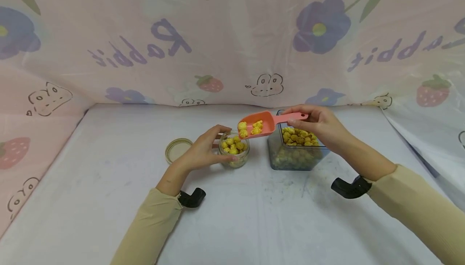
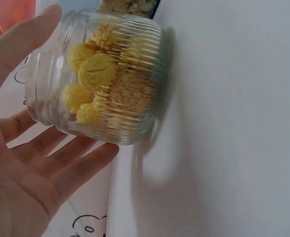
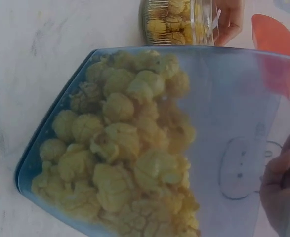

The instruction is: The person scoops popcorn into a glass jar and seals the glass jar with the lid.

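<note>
My left hand (image 1: pixel 202 148) holds a small ribbed glass jar (image 2: pixel 135 54) between thumb and fingers. Yellow popcorn (image 2: pixel 96 70) fills much of this jar, which stands upright on the table without a lid. A pink scoop (image 1: pixel 268 123) carrying a few popcorn pieces (image 1: pixel 257 127) is gripped by its handle in my right hand (image 1: pixel 320 124). The scoop's front edge is tilted down beside the jar's mouth, at its upper right. Below the right hand stands a clear, bluish-grey square container (image 3: pixel 233 94) with a heap of popcorn (image 3: pixel 120 143) in it.
A round lid (image 1: pixel 177 150) lies on the table left of the jar, partly behind the left hand. White cloth covers the table (image 1: pixel 232 216). A printed curtain (image 1: pixel 232 43) hangs along the back and sides. Each wrist wears a black camera mount (image 1: pixel 192 198).
</note>
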The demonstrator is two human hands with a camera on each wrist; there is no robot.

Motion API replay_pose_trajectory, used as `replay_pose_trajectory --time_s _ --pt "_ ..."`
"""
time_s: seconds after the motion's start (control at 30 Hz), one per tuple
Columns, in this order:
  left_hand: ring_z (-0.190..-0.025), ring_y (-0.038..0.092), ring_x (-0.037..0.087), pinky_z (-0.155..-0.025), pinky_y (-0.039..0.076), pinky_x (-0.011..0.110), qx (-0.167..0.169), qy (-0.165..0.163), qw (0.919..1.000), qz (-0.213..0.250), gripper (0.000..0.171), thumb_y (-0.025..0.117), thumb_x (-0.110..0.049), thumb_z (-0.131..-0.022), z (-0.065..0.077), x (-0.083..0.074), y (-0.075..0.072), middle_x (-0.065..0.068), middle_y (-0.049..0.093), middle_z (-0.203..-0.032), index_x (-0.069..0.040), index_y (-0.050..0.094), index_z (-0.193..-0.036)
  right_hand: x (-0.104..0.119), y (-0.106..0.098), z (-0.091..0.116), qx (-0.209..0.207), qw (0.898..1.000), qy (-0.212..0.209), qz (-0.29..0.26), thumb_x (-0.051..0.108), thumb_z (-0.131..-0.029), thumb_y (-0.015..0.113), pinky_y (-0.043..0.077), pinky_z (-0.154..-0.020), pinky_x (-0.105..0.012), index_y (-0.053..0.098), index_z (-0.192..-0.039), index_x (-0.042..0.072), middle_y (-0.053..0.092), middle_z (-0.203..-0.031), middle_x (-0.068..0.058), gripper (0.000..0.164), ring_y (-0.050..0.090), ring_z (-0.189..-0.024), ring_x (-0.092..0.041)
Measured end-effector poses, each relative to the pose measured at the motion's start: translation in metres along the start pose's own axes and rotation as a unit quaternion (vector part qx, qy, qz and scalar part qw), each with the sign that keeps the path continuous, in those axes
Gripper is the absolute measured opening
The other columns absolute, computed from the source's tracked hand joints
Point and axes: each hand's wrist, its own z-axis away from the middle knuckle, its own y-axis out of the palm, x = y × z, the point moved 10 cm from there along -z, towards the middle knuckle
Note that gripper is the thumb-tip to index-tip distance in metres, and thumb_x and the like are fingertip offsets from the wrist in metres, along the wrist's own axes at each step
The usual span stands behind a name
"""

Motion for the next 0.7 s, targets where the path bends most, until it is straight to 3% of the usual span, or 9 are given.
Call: replay_pose_trajectory --time_s 0.3,0.5,0.7 --pt "-0.126 0.048 0.033 -0.101 0.048 0.043 -0.003 -0.007 0.9999 0.012 0.071 0.082 -0.022 -0.076 0.000 0.003 -0.001 0.012 0.047 -0.141 -0.005 0.044 -0.134 -0.002 0.004 -0.004 0.012 1.000 0.004 0.001 0.015 -0.093 0.063 0.041 -0.056 -0.026 0.067 -0.114 0.016 0.056 -0.099 0.000 0.021 0.046 -0.073 -0.017" --pt "-0.127 0.048 0.033 -0.101 0.049 0.042 -0.004 -0.003 0.9999 0.016 0.071 0.083 -0.020 -0.076 -0.001 0.003 0.000 0.013 0.047 -0.141 -0.004 0.045 -0.133 -0.002 0.007 -0.006 0.019 1.000 0.000 0.020 0.015 -0.093 0.064 0.040 -0.056 -0.026 0.063 -0.119 0.007 0.058 -0.102 0.001 0.028 0.046 -0.074 -0.017" --pt "-0.127 0.049 0.033 -0.100 0.049 0.040 -0.010 -0.005 0.9997 0.020 0.070 0.084 -0.019 -0.074 -0.001 0.004 -0.001 0.011 0.047 -0.140 -0.006 0.046 -0.132 0.001 0.011 -0.009 0.026 0.998 -0.007 0.054 0.018 -0.092 0.065 0.035 -0.053 -0.029 0.062 -0.120 0.002 0.055 -0.094 0.000 0.032 0.043 -0.068 -0.018"
